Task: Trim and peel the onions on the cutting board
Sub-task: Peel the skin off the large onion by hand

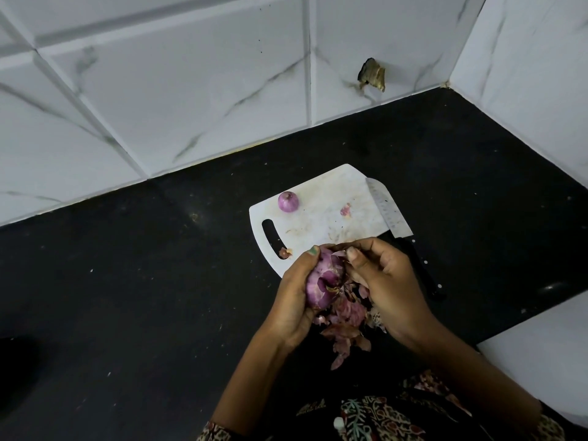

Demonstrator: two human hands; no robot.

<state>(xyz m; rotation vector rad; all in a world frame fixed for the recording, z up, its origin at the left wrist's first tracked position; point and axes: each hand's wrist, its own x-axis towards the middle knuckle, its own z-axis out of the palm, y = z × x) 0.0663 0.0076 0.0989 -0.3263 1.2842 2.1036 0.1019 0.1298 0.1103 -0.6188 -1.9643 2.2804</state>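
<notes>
Nearest the camera, a patterned garment (375,415) runs along the bottom edge, cut off by the frame, and both forearms rise from it toward the middle of the view.

The left hand (294,297) cups a purple onion (324,281), fingers curled round its far side and the thumb, with a green-tinted nail, pressed near its top. Much of the onion is covered by that palm; the side facing the camera shows loosened skin and a torn opening. The right hand (385,281) meets it from the other side, thumb and fingertips pinching a flap of skin at the onion's top. How many fingers share that pinch is hard to tell, since they are folded under the hand. The onion is held in the air just over the near edge of the white cutting board (321,218), part of which the hands hide.

Below the hands a heap of purple peelings (345,329) lies on the black tabletop (143,281), partly hidden by the right wrist.

A second, smaller onion (288,202) sits on the board's far left part, apart from the hands. A small pink scrap (345,210) lies near the board's right side. A knife (389,211) rests along the board's right edge, its dark handle running back behind the right hand.
</notes>
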